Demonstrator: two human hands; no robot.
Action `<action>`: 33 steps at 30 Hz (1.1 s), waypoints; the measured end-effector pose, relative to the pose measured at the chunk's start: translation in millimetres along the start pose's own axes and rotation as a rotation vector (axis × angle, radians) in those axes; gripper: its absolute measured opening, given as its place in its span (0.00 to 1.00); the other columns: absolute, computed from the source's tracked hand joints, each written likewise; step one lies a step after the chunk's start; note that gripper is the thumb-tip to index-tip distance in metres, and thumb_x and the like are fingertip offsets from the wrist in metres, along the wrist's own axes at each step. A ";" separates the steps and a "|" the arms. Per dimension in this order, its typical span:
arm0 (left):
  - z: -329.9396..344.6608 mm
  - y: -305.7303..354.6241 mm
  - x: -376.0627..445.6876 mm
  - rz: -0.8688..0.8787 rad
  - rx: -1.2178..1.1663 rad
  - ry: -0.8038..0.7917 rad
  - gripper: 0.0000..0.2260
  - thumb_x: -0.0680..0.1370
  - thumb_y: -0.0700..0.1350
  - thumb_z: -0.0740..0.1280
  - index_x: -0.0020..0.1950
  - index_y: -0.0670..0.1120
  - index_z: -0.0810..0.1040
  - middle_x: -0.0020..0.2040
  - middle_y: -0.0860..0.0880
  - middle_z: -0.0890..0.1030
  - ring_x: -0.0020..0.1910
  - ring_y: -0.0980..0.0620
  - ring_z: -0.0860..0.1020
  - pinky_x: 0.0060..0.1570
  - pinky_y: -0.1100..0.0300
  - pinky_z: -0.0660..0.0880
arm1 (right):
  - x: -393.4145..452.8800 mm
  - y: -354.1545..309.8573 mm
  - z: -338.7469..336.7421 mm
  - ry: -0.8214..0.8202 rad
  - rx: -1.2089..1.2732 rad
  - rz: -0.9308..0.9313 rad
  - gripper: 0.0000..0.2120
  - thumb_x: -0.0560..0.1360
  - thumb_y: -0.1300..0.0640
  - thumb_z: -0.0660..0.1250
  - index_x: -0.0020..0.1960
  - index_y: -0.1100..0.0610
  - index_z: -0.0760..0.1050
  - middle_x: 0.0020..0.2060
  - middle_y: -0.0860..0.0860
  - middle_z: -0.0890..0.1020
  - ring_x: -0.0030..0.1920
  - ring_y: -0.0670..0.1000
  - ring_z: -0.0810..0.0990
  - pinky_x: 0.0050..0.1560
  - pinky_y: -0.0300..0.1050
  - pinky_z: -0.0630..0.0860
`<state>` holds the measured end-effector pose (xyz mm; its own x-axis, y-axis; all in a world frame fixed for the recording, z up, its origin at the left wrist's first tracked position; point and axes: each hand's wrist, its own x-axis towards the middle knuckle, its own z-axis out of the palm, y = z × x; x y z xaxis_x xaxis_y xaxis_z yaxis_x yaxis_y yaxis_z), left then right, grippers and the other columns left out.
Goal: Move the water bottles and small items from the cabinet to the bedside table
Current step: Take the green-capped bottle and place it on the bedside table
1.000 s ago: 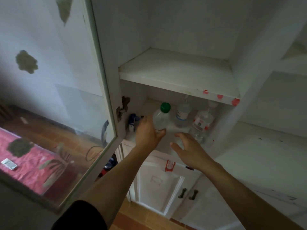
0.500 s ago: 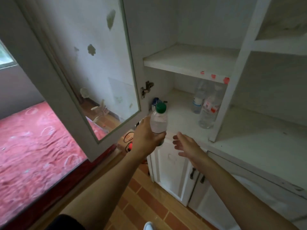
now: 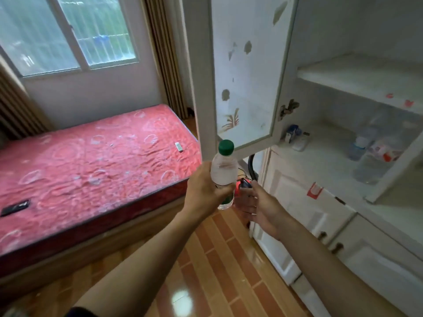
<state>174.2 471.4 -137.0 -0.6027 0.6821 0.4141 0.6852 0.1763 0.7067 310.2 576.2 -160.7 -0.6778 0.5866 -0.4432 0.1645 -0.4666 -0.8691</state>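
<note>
So over on the left there's a window (image 3: pixel 68 35) with a curtain (image 3: pixel 167 56) hanging beside it, and below that a bed with a red mattress (image 3: pixel 91 170) that's got a dark flat thing (image 3: pixel 14 208) lying near its left end and a small white item (image 3: pixel 179 146) sitting toward the right edge. Moving in, the left hand (image 3: pixel 203 191) is wrapping its fingers round the lower half of a clear water bottle (image 3: pixel 223 172) with a green cap, holding it upright out in front of the open glass cabinet door (image 3: pixel 247 74), above the tiled floor (image 3: pixel 217 259). Right next to it the right hand (image 3: pixel 256 204) is hanging with its fingers loosely spread, gripping nothing, just beside the bottle's base. Further right the cabinet (image 3: pixel 357 76) is standing open, and on its lower shelf there's a small blue-and-white item (image 3: pixel 294 133) near the hinge side, then two more clear bottles (image 3: pixel 366 154) sitting close together at the far right, pretty blurry so I can't read the labels. Below them are the closed white lower doors (image 3: pixel 304 213).
</note>
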 end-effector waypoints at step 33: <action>-464.2 -262.1 -274.6 -0.635 0.347 0.662 0.21 0.63 0.55 0.80 0.47 0.50 0.74 0.40 0.56 0.80 0.39 0.61 0.77 0.36 0.67 0.72 | -36.9 202.9 561.2 -0.777 -0.452 0.327 0.27 0.81 0.37 0.53 0.61 0.58 0.77 0.55 0.60 0.84 0.54 0.58 0.82 0.50 0.50 0.77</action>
<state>-29.8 -91.5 -169.6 -0.9359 -0.1288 0.3280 0.1726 0.6438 0.7454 -33.6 88.5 -197.4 -0.8086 -0.2069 -0.5507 0.5810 -0.1340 -0.8028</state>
